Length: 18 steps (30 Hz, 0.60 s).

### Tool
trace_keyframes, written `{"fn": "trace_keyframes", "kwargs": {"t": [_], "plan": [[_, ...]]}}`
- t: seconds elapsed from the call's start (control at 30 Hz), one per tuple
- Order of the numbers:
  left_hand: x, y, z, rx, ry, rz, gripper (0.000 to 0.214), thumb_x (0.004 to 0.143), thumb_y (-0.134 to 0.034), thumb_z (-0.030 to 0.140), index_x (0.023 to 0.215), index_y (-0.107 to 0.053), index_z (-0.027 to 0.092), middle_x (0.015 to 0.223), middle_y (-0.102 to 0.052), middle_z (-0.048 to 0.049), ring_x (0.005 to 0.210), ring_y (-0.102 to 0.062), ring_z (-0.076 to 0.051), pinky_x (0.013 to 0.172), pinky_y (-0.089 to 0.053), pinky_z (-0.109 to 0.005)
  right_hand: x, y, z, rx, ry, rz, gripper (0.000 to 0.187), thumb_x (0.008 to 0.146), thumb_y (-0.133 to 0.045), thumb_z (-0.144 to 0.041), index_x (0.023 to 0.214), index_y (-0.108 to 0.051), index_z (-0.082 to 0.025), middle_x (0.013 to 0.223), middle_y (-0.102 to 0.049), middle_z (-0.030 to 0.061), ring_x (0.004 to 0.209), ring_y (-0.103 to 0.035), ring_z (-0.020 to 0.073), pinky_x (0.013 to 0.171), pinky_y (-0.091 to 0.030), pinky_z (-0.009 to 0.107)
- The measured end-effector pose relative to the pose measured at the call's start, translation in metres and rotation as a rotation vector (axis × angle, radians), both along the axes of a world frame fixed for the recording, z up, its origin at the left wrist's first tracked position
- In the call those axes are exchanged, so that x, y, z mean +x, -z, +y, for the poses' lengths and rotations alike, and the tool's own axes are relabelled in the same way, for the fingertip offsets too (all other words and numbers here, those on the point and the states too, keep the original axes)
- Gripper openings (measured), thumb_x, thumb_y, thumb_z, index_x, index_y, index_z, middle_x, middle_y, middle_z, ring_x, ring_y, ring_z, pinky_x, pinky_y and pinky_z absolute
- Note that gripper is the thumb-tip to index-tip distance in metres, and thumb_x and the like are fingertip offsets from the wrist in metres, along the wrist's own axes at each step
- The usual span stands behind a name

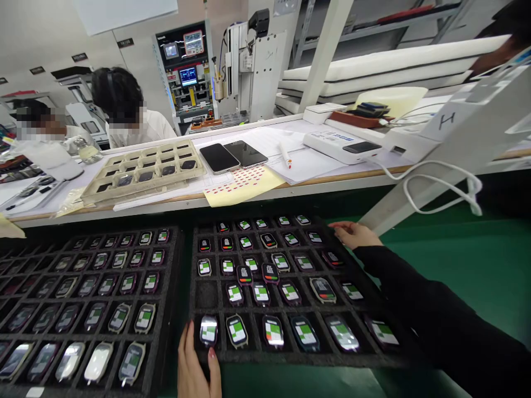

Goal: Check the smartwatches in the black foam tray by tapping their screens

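Resting left hand (194,367) and right hand (354,235) on a black foam tray (298,358) of smartwatches (306,333)
Fingers (187,345) lie open on the near edge and far corner, not gripping; tray sits on the green tabletop (435,276) beside a second full tray (172,287).

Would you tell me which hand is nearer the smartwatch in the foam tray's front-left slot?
Left: the left hand is at the tray front edge below that smartwatch; the right hand is at the far back-right corner.
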<state>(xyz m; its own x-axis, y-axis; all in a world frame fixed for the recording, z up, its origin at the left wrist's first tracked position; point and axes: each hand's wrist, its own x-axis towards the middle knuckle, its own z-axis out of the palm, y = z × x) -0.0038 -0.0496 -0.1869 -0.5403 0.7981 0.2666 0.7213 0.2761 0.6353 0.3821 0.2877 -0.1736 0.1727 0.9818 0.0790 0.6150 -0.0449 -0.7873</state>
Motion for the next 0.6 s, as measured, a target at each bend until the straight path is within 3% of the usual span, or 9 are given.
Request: {"fn": "trace_keyframes", "kwargs": {"t": [0.1,0.2,0.27,0.3,0.43,0.6], "plan": [[0.000,-0.001,0.000,0.000,0.010,0.004,0.047,0.096,-0.036,0.036,0.138,-0.040,0.016,0.139,-0.046,-0.0145,0.129,-0.045,-0.027,0.107,-0.040,-0.043,-0.031,-0.023,0.009,-0.032,-0.050,-0.034,0.024,0.080,-0.053,-0.027,0.097,-0.069,-0.020,0.082,-0.070,0.0076,0.066,-0.063,0.0215,0.070,-0.052,0.036],[0.001,-0.004,0.000,-0.059,-0.016,-0.033,0.047,0.096,-0.034,0.038,0.138,-0.042,0.017,0.139,-0.046,-0.0141,0.129,-0.045,-0.028,0.102,-0.044,-0.042,-0.087,-0.038,0.013,-0.097,-0.302,0.009,0.030,0.087,-0.046,-0.026,0.107,-0.068,-0.017,0.093,-0.071,0.0075,0.068,-0.065,0.0173,0.061,-0.053,0.028],[0.001,-0.005,-0.001,-0.083,-0.024,-0.048,0.048,0.096,-0.033,0.038,0.138,-0.042,0.017,0.139,-0.046,-0.0141,0.129,-0.046,-0.029,0.101,-0.046,-0.042,-0.128,-0.042,0.014,-0.088,-0.585,-0.037,0.035,0.091,-0.043,-0.029,0.115,-0.065,-0.016,0.100,-0.071,0.0080,0.071,-0.067,0.0174,0.058,-0.055,0.026],[0.001,-0.005,-0.001,-0.082,-0.020,-0.047,0.048,0.096,-0.034,0.038,0.138,-0.042,0.017,0.139,-0.046,-0.0141,0.129,-0.046,-0.028,0.101,-0.046,-0.042,-0.147,-0.043,0.014,-0.027,-0.695,-0.095,0.038,0.093,-0.040,-0.032,0.118,-0.064,-0.015,0.100,-0.072,0.0079,0.075,-0.068,0.0181,0.063,-0.057,0.028],[0.000,-0.004,-0.003,-0.029,0.004,-0.012,0.046,0.096,-0.035,0.035,0.138,-0.040,0.017,0.140,-0.046,-0.0141,0.130,-0.045,-0.026,0.103,-0.044,-0.040,-0.209,-0.039,0.011,0.101,-0.830,-0.144,0.047,0.097,-0.037,-0.042,0.135,-0.054,-0.020,0.117,-0.067,0.0037,0.106,-0.064,0.0218,0.097,-0.051,0.035],[0.000,-0.003,-0.004,-0.006,0.001,0.024,0.043,0.097,-0.036,0.031,0.138,-0.040,0.019,0.140,-0.046,-0.0124,0.130,-0.046,-0.024,0.103,-0.044,-0.038,-0.249,-0.026,0.002,0.214,-0.933,-0.275,0.051,0.098,-0.029,-0.039,0.136,-0.054,-0.017,0.139,-0.050,0.0069,0.134,-0.040,0.0272,0.115,-0.030,0.046]]}}
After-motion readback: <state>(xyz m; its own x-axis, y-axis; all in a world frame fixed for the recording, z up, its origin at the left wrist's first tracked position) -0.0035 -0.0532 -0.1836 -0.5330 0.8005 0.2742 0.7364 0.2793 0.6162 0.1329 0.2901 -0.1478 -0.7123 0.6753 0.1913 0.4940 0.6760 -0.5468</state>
